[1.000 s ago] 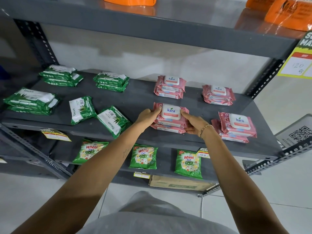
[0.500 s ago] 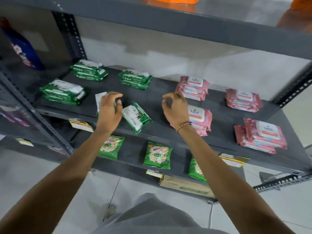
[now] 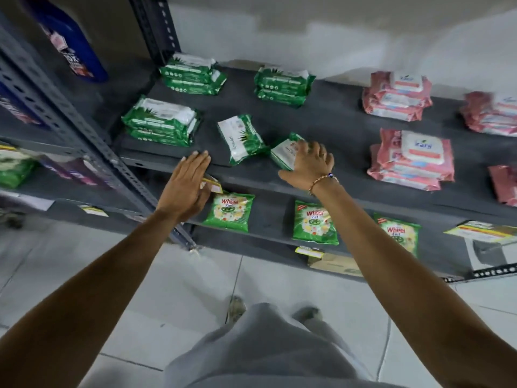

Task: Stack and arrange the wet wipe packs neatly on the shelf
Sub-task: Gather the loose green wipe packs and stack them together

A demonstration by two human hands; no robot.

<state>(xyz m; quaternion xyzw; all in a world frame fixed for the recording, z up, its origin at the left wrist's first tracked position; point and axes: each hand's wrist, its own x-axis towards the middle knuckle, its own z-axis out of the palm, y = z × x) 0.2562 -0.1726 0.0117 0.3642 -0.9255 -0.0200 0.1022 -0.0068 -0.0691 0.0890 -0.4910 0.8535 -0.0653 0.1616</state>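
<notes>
On the grey shelf (image 3: pixel 333 124) three stacks of green wet wipe packs sit at the left: front (image 3: pixel 162 121), back left (image 3: pixel 193 74) and back middle (image 3: pixel 282 85). Two single green packs lie askew near the front edge. One (image 3: pixel 240 138) lies free. The other (image 3: pixel 284 152) is under my right hand (image 3: pixel 310 166), whose fingers curl over it. My left hand (image 3: pixel 187 186) hovers flat and open at the shelf's front edge, holding nothing. Pink wet wipe stacks stand at the right: back (image 3: pixel 397 96), front (image 3: pixel 414 161) and far right (image 3: pixel 489 113).
Green detergent pouches (image 3: pixel 229 211) (image 3: pixel 314 225) lie on the lower shelf, with a cardboard box (image 3: pixel 335 264) beneath. A slotted metal upright (image 3: pixel 84 135) divides this rack from the left one, where a blue bottle (image 3: pixel 70 43) stands. Price tags (image 3: pixel 481 229) hang on the shelf edges.
Both hands left the pink stack and moved left to the green packs. My left hand drew back from the loose pack to the shelf edge. My right hand came down onto the other loose green pack.
</notes>
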